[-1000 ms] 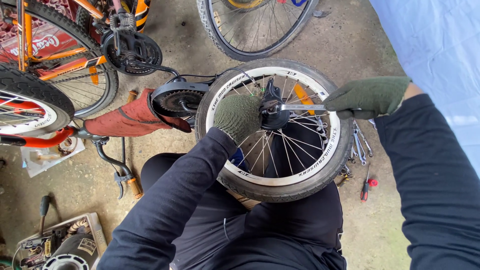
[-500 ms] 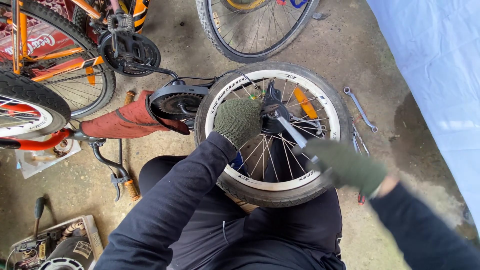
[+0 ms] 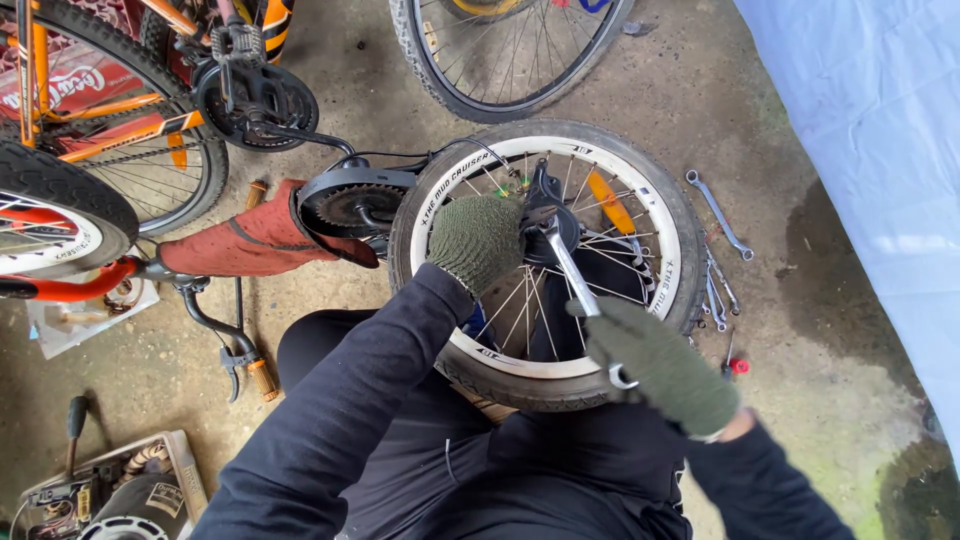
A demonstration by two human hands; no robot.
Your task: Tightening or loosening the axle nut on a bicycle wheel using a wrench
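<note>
The person sat over a small bicycle wheel (image 3: 545, 260) with a white rim and a black tyre, which lay almost flat across their lap, still joined to the red frame (image 3: 255, 240) of a small bike lying on the concrete floor (image 3: 780, 330). Both hands wore green knitted gloves. The left hand (image 3: 478, 240) was closed over the spokes just beside the hub (image 3: 545, 215), fingers curled down and pressing against the wheel. The right hand (image 3: 665, 365) was clamped around the lower end of a silver spanner (image 3: 575, 285) — its other end sat on the hub nut at the wheel's centre, and the shaft ran diagonally down across the spokes toward the person's right.

An orange reflector (image 3: 610, 200) was fixed among the spokes on the far side of the hub. The chain guard and sprocket (image 3: 350, 200) lay just to the left of the tyre. On the floor to the right of the wheel lay several loose spanners (image 3: 718, 215), and near them a small red-handled tool (image 3: 735, 365). Beyond the wheel stood part of a larger wheel (image 3: 500, 60); an orange bicycle (image 3: 110, 130) filled the upper left. A pale blue sheet (image 3: 880, 160) covered the right edge — a toolbox (image 3: 110, 490) sat at the lower left.
</note>
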